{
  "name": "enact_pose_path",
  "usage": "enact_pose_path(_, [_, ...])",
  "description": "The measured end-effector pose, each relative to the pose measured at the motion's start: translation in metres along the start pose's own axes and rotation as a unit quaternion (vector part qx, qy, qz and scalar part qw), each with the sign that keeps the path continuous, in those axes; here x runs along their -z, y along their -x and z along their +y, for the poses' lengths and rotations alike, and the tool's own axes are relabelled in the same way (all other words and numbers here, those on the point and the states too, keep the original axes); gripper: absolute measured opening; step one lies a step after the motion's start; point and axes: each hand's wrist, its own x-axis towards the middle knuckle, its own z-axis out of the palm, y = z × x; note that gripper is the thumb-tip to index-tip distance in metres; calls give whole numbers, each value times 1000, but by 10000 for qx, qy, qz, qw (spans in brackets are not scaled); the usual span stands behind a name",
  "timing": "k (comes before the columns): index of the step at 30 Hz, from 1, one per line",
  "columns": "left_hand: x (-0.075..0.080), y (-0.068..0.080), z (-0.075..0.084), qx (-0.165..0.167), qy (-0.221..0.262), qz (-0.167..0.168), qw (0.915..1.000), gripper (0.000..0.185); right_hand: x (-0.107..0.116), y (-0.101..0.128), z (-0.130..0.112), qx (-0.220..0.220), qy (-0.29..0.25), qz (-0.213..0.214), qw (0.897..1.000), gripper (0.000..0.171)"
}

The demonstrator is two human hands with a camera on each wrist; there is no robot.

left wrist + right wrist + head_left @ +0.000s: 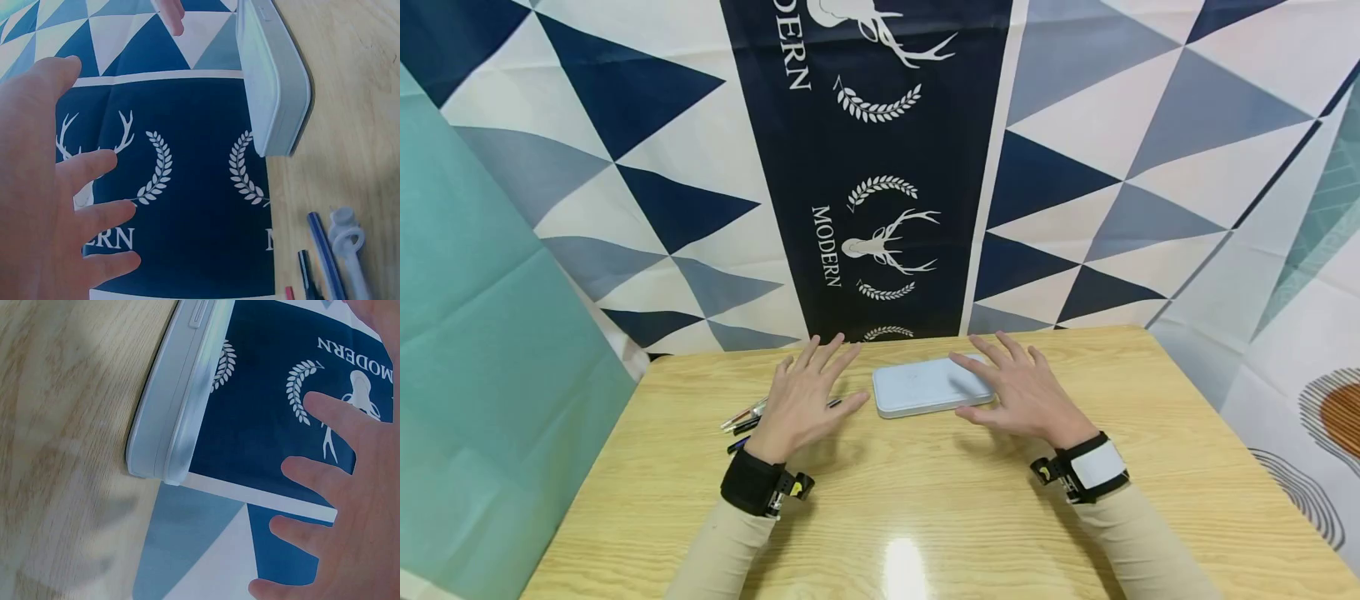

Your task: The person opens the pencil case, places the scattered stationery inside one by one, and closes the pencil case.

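Observation:
A pale blue pencil case [921, 387] lies closed and flat near the back edge of the table, a small latch showing on its side [198, 315] in the right wrist view. My left hand [805, 404] hovers left of it, fingers spread, over several pens [741, 427] that it partly covers. Between the case's right end and my wrist, my right hand [1026, 393] is spread above the table, its fingertips overlapping the case in the head view. Neither hand grips anything. In the left wrist view a blue pen [326, 256] lies beside a pale stick [350, 250] with a ring at its top.
The wooden table [880, 492] ends at the back against a patterned cloth [887, 167] with navy and grey triangles. A teal sheet [490, 375] hangs along the left side, and a white patterned cloth [1277, 333] along the right.

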Motion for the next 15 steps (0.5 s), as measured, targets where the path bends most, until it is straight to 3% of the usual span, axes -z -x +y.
enact_pose_path(8, [-11,2,1,249,1088,21,9937,80,-1,1,-1,-6,72,-11,10000,82])
enact_pose_path(15, [-22,2,8,804,2342,-30,9689,87,0,-1,-2,52,80,-16,10000,81])
